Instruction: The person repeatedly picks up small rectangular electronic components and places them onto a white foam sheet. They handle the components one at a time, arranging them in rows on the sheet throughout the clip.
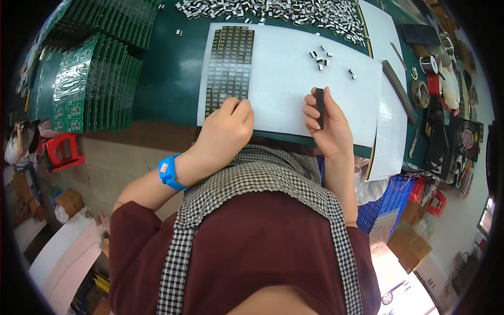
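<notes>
My left hand (227,128), with a blue wrist strap (170,172) behind it, rests at the near end of a tall block of small dark parts in neat rows (230,63). Its fingers are bent and pressed together; whatever sits between the fingertips is hidden. A short, narrow black bar (320,107) stands lengthwise in my right hand (333,128), gripped between thumb and fingers above the white board (281,79). Past that hand, several small silver-and-black parts (321,60) lie loose on the board.
A heap of small silver-and-black parts (283,13) spreads along the far side of the green table (168,68). Green circuit boards (100,89) stand in stacked rows at left. Rightward lie a long dark bar (399,92) and a solder spool (429,64). A blue crate (386,202) sits below.
</notes>
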Demonstrator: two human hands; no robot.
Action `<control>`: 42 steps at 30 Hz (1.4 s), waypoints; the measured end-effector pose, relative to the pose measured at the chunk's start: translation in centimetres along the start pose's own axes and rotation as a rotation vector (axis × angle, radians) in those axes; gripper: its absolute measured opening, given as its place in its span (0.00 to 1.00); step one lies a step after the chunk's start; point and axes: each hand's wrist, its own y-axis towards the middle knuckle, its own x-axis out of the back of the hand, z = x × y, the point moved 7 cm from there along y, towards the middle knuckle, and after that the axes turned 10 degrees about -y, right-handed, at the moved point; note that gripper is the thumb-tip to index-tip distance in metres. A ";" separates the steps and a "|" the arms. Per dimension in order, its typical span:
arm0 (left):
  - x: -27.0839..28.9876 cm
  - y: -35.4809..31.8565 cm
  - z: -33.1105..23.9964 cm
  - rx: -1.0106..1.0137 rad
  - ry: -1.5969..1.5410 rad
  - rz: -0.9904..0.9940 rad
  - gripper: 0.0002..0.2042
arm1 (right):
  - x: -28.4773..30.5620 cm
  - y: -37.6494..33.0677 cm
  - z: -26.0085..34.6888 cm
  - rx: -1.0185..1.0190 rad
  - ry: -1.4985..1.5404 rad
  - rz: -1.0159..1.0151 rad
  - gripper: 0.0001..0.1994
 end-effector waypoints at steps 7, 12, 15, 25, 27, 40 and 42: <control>-1.1 0.3 -1.5 -0.174 0.396 0.017 0.11 | 0.8 -0.6 0.0 0.002 -0.122 -0.093 0.17; 0.0 1.0 -0.7 -0.175 0.059 0.219 0.06 | 0.6 -1.1 0.2 -0.042 -0.157 -0.093 0.18; 2.6 2.4 2.4 0.001 -0.333 0.094 0.05 | 0.2 -1.3 0.4 -0.054 -0.122 -0.029 0.19; -2.3 3.3 1.9 0.568 -1.811 0.040 0.08 | -0.1 -1.0 0.9 -0.002 -0.182 0.003 0.17; -3.1 3.4 1.7 0.612 -1.953 0.047 0.09 | -0.4 -1.1 0.8 -0.013 -0.176 0.011 0.16; -5.1 3.1 1.3 0.726 -2.230 0.092 0.08 | -5.3 -4.3 4.1 0.760 -1.329 -0.120 0.11; -4.9 3.2 1.1 0.715 -2.229 0.088 0.08 | -5.5 -4.3 4.0 0.790 -1.339 -0.137 0.10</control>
